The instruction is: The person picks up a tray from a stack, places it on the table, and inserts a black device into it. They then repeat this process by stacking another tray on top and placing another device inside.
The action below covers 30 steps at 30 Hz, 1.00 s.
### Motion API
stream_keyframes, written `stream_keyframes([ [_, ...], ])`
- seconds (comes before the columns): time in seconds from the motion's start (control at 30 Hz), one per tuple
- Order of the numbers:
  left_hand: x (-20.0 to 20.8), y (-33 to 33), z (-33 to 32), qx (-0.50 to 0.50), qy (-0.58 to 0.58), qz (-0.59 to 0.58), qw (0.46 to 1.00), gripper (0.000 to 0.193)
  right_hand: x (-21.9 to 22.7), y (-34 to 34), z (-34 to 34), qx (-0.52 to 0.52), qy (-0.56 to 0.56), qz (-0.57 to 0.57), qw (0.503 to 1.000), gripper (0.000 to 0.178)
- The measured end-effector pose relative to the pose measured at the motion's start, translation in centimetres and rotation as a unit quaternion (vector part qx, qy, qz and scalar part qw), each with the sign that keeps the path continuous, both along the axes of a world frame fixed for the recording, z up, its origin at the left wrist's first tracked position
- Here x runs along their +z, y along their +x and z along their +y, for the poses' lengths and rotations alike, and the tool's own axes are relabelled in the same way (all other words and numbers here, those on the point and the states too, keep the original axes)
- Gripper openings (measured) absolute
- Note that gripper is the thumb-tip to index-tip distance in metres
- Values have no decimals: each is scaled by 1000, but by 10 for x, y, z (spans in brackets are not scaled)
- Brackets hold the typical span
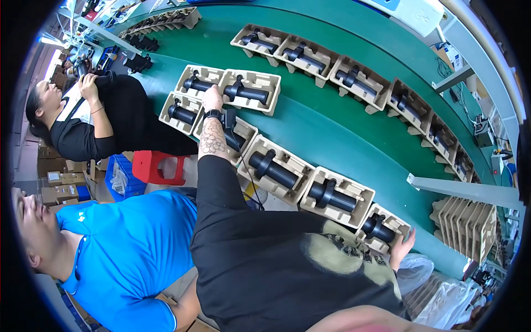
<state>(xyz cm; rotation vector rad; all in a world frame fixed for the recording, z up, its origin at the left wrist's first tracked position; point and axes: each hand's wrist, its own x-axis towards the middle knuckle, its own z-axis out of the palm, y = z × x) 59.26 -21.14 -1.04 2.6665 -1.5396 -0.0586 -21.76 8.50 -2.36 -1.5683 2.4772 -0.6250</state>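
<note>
My left hand [212, 99], with a dark watch on its wrist, reaches over the bench to the adjoining walls of beige moulded trays. Its fingers point down at the edge of a tray [275, 83] and are partly hidden, so their grip does not show. In that tray lies a black tubular device [246, 92] with a ring-shaped collar. My right hand [404, 250] is beside the end tray [405, 227] of the near row, fingers apart, close against its outer end. That tray holds a similar black device [378, 228]. More loaded trays [303, 200] run between my hands.
Across the green bench [332, 133] curves a far row of loaded trays [362, 102]. Nested trays [464, 227] stand at the right, near a metal post [459, 191]. A person in blue [130, 249] and another in black [138, 116] are at left, by a red stool [145, 167].
</note>
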Motion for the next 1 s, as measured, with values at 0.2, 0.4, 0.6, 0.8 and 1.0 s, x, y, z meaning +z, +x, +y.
stream_keyframes([
  [0.2,5,-59,6,-45,-244,16,969,32,92,131,-81,156,175,-70,970,34],
  [0.4,50,-218,122,-46,-245,384,889,25,67,169,-112,300,313,57,899,50],
  [0.6,24,-282,191,-167,-319,139,922,19,39,167,-116,275,253,32,927,46],
  [0.8,37,-311,212,-124,18,393,911,32,37,130,-114,159,176,-1,971,42],
  [1.0,7,-351,186,-268,-87,335,899,49,41,106,-123,144,185,21,972,40],
])
